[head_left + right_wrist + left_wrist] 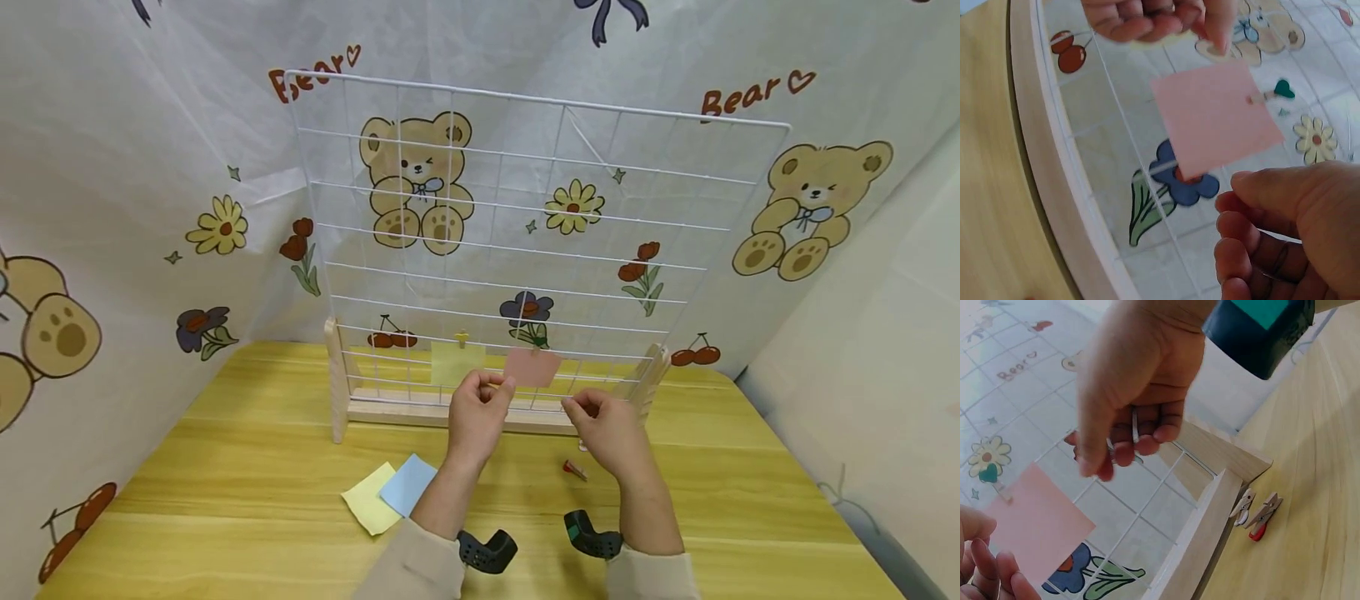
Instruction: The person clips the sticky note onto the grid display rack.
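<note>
A pink paper square (pixel 531 368) hangs on the white wire grid (pixel 510 250), held by a small clothespin with a green heart (pixel 1284 89). My left hand (pixel 478 417) is at the pink paper's left edge, thumb and fingers loosely bent with nothing between them. My right hand (pixel 611 429) hovers just right of the paper, its fingers loosely curled around nothing. Left of the pink square, a yellow paper (pixel 454 365) hangs from a yellow clip (pixel 462 337), partly behind my left hand.
Two clothespins lie on the wooden table (pixel 255 500): one with a red end (pixel 1265 516) and a paler one (pixel 1242 507). A loose yellow note (pixel 371 500) and a blue note (pixel 408 485) overlap near my left forearm. Wooden feet (pixel 336 383) support the grid.
</note>
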A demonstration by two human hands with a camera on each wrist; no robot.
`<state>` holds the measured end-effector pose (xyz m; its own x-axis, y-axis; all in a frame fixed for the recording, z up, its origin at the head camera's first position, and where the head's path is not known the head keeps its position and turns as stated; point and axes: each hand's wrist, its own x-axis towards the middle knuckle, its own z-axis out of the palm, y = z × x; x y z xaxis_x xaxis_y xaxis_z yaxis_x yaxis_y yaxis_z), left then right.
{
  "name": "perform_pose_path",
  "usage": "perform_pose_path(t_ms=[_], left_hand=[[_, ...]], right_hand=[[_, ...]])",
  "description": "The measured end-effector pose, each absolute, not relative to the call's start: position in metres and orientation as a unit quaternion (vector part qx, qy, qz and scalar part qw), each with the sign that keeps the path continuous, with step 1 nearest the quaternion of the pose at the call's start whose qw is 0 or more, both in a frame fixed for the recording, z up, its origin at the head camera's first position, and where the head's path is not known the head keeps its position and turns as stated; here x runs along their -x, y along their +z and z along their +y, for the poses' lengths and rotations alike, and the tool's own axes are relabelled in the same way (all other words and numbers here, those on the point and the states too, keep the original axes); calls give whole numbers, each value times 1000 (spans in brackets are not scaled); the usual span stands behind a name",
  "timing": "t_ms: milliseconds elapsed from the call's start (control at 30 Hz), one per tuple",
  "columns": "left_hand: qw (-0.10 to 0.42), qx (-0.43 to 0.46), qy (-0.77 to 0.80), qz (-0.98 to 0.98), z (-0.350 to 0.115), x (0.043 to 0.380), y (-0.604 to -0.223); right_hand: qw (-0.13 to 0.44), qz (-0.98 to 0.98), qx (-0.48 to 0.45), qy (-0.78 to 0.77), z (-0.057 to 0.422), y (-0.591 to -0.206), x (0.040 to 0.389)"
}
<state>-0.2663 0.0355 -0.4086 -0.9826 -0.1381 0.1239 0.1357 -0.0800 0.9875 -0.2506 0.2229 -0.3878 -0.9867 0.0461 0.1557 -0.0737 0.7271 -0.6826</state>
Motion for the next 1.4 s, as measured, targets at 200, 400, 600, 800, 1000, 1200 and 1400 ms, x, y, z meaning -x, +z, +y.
perform_pose_path(t_ms=[200, 400, 600, 800, 1000, 1200, 1400], left_hand=[[84, 36, -719, -689, 31, 259, -396], [64, 97, -689, -716, 21, 249, -380], [49, 123, -666, -734, 1, 239, -368], [40, 136, -613, -777, -26, 233, -360], [-10, 158, -514, -843, -62, 230, -366], [-55, 147, -403, -902, -99, 234, -382], [-109, 78, -252, -958, -104, 232, -392]], right_hand=[[60, -938, 2, 341, 243, -394, 251], [8, -943, 11, 332, 255, -398, 249], [-38, -943, 21, 330, 259, -407, 249], [-50, -946, 12, 319, 258, -418, 252], [-69, -946, 16, 316, 251, -421, 253], [-79, -945, 11, 316, 248, -428, 254], [-70, -950, -7, 304, 247, -431, 255]])
